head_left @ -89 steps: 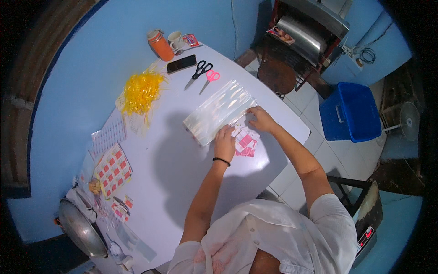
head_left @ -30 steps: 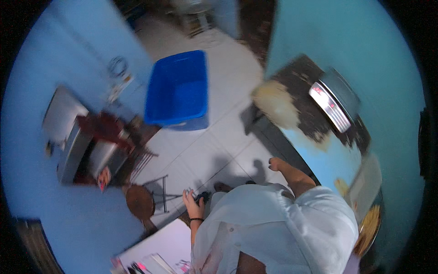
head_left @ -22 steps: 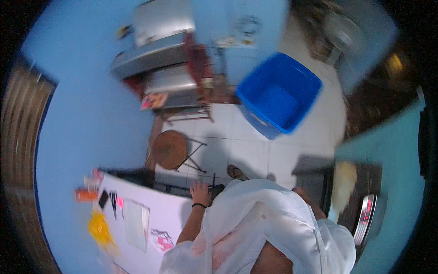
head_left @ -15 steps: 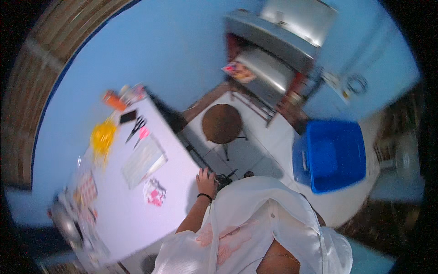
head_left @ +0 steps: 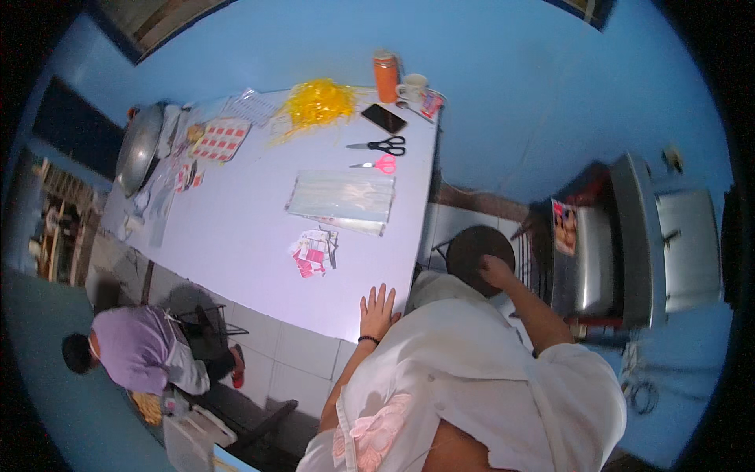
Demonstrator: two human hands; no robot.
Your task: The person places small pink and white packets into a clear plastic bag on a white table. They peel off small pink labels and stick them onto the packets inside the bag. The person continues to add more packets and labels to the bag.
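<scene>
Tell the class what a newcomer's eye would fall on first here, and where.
Probably the tangled heap of shiny yellow strips, at the far edge of the white rectangular table, near the blue wall. To its right stands a cylindrical orange container. Closer in, the bare left hand lies spread on the table's near right corner.

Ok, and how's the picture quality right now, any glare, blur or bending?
Head view: pale glare on the clear plastic sheets, a bright highlight on the steel appliance; head view, far left: the shelf looks dim and soft; head view, overall: fisheye distortion, with the white table showing bowed edges and the picture's corners going black.
</scene>
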